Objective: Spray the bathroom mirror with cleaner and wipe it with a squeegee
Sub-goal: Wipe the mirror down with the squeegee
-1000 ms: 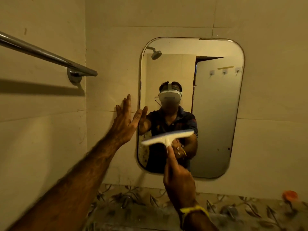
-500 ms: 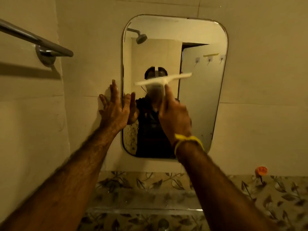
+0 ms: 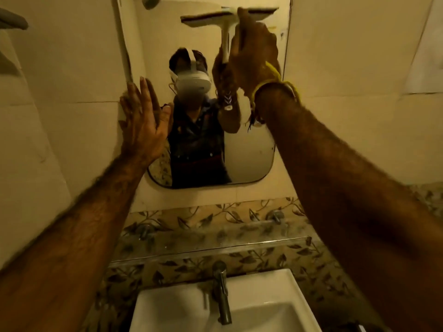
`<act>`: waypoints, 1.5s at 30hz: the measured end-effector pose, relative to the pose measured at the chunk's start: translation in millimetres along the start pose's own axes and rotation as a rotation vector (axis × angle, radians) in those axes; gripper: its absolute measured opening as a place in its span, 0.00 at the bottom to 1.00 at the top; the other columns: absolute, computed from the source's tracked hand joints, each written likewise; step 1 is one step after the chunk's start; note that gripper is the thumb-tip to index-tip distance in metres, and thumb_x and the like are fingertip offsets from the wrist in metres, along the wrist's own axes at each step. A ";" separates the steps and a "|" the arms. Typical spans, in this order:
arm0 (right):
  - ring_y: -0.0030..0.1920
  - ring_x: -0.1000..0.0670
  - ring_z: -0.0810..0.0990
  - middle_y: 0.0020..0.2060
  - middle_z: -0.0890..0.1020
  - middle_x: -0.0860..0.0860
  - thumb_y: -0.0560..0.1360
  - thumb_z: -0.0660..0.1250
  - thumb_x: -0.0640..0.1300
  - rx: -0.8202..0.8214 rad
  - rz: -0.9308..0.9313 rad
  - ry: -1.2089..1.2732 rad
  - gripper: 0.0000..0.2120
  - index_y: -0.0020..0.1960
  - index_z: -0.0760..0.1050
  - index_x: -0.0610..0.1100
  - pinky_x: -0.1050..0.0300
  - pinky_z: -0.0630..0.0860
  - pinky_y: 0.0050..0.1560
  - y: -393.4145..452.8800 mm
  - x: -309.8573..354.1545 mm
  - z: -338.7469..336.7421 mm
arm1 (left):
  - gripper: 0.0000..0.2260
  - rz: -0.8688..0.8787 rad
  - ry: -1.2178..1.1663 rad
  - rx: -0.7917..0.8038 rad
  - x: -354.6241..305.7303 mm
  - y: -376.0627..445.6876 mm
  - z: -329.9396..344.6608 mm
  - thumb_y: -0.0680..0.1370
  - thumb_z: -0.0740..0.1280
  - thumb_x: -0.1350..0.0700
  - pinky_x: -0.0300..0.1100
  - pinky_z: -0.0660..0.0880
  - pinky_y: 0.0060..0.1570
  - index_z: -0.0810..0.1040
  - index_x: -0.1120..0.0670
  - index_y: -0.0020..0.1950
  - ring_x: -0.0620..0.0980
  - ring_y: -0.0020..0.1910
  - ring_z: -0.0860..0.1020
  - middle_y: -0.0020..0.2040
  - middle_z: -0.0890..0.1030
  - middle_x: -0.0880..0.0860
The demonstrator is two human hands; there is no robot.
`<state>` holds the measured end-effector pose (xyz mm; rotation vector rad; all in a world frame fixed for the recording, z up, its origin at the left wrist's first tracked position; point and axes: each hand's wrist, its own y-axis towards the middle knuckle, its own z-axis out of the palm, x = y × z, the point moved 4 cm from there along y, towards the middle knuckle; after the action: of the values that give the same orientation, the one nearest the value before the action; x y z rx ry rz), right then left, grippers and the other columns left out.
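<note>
Right hand grips the white squeegee by its handle, blade high against the mirror. Left hand, fingers spread, presses flat at the mirror's left edge.

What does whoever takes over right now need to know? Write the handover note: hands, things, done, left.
Right hand: shut on the squeegee, gripping its handle, blade level high on the mirror, near the upper edge of the view.
Left hand: open, fingers spread, lying flat at the mirror's left edge, partly on the wall.
No spray bottle in view; whether the glass is wet cannot be told.
Below: glass shelf, tap, sink.
Done: squeegee raised high on the glass.
Left: probably pull it down in strokes over the whole glass.
</note>
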<state>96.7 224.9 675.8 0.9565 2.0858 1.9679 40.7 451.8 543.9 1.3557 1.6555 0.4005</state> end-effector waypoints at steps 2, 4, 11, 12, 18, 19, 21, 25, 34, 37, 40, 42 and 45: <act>0.33 0.59 0.78 0.41 0.81 0.55 0.81 0.56 0.45 0.034 -0.015 0.023 0.19 0.71 0.68 0.48 0.64 0.81 0.36 -33.5 -14.8 2.1 | 0.35 -0.015 0.007 0.019 2.7 -7.9 3.9 0.84 0.52 0.37 0.73 0.46 0.75 0.37 0.47 0.83 0.61 0.82 0.39 0.84 0.37 0.55; 0.32 0.58 0.80 0.37 0.81 0.54 0.81 0.55 0.49 0.118 -0.005 0.042 0.20 0.72 0.65 0.53 0.62 0.81 0.32 -106.4 -41.3 7.4 | 0.36 -0.023 0.036 0.052 7.4 -16.6 7.6 0.84 0.53 0.37 0.72 0.45 0.75 0.36 0.48 0.83 0.61 0.82 0.37 0.83 0.35 0.55; 0.24 0.58 0.73 0.27 0.74 0.55 0.80 0.53 0.50 0.146 0.132 -0.042 0.24 0.76 0.59 0.53 0.68 0.73 0.24 -199.2 -81.2 -8.6 | 0.39 -0.017 0.114 0.113 8.8 -18.4 13.5 0.81 0.53 0.34 0.74 0.46 0.74 0.34 0.48 0.82 0.64 0.81 0.35 0.82 0.31 0.56; 0.24 0.60 0.73 0.27 0.71 0.57 0.81 0.53 0.49 0.063 0.131 -0.011 0.22 0.75 0.62 0.52 0.72 0.71 0.24 -163.3 -75.3 -10.8 | 0.40 -0.024 0.132 0.113 7.6 -18.8 15.3 0.80 0.51 0.33 0.75 0.47 0.74 0.34 0.49 0.82 0.64 0.81 0.36 0.82 0.32 0.57; 0.29 0.65 0.75 0.33 0.75 0.60 0.80 0.56 0.44 -0.199 0.193 0.105 0.18 0.68 0.73 0.45 0.79 0.67 0.27 -18.7 -39.9 -13.6 | 0.39 -0.042 0.125 0.107 9.6 -18.6 15.4 0.81 0.49 0.34 0.73 0.46 0.75 0.34 0.51 0.83 0.63 0.81 0.36 0.82 0.33 0.57; 0.29 0.64 0.74 0.33 0.75 0.59 0.80 0.56 0.44 -0.205 0.193 0.130 0.18 0.68 0.73 0.44 0.78 0.67 0.27 -30.5 -35.7 -10.4 | 0.37 -0.029 0.096 0.111 11.7 -18.9 14.4 0.83 0.51 0.36 0.72 0.45 0.75 0.34 0.50 0.83 0.63 0.81 0.36 0.82 0.33 0.56; 0.30 0.62 0.77 0.32 0.76 0.57 0.81 0.55 0.44 -0.141 0.198 0.182 0.19 0.71 0.68 0.45 0.74 0.73 0.29 -80.4 -32.4 5.1 | 0.35 0.002 0.050 0.112 16.9 -19.6 12.1 0.85 0.52 0.40 0.71 0.44 0.75 0.35 0.50 0.83 0.61 0.82 0.36 0.83 0.33 0.54; 0.28 0.55 0.77 0.31 0.78 0.51 0.81 0.54 0.48 0.152 0.340 0.101 0.25 0.77 0.56 0.54 0.58 0.79 0.27 -236.8 -30.7 40.4 | 0.34 0.072 0.015 0.142 23.1 -17.9 6.9 0.86 0.52 0.43 0.66 0.38 0.78 0.34 0.51 0.83 0.58 0.82 0.35 0.83 0.33 0.53; 0.41 0.45 0.82 0.43 0.84 0.45 0.79 0.57 0.46 0.314 0.504 0.168 0.23 0.73 0.66 0.53 0.51 0.78 0.42 -325.2 -58.7 13.3 | 0.32 0.098 0.248 0.239 14.3 -112.1 45.4 0.85 0.48 0.41 0.73 0.40 0.75 0.38 0.50 0.84 0.62 0.82 0.37 0.84 0.37 0.53; 0.30 0.60 0.71 0.32 0.74 0.57 0.79 0.58 0.47 0.190 0.473 0.208 0.21 0.72 0.69 0.52 0.58 0.72 0.34 -312.8 -70.6 -19.1 | 0.33 0.200 0.265 0.246 -10.8 -159.8 65.7 0.83 0.46 0.39 0.72 0.40 0.75 0.44 0.53 0.84 0.61 0.83 0.42 0.84 0.43 0.55; 0.36 0.61 0.78 0.41 0.83 0.52 0.79 0.60 0.46 0.152 0.592 0.243 0.19 0.70 0.72 0.47 0.58 0.79 0.41 -320.0 -94.2 -57.1 | 0.32 0.248 0.209 0.319 -41.4 -211.1 97.0 0.84 0.47 0.40 0.71 0.41 0.76 0.46 0.54 0.84 0.61 0.83 0.42 0.84 0.45 0.56; 0.36 0.55 0.81 0.46 0.86 0.46 0.79 0.61 0.46 0.164 0.651 0.187 0.20 0.70 0.72 0.46 0.55 0.80 0.42 -332.0 -112.2 -84.7 | 0.32 0.260 0.145 0.384 -61.8 -244.1 120.2 0.84 0.49 0.42 0.69 0.40 0.77 0.47 0.55 0.84 0.61 0.83 0.42 0.84 0.46 0.57; 0.28 0.58 0.75 0.39 0.83 0.49 0.78 0.61 0.45 0.192 0.690 0.129 0.17 0.67 0.74 0.46 0.61 0.75 0.32 -353.5 -139.4 -126.5 | 0.30 0.291 -0.019 0.439 -89.2 -290.2 154.4 0.85 0.51 0.45 0.63 0.37 0.78 0.50 0.55 0.84 0.59 0.83 0.42 0.84 0.47 0.57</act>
<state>18.5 60.6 319.1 1.8334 2.2432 2.1707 -10.4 228.7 291.6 1.9316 1.5893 0.1919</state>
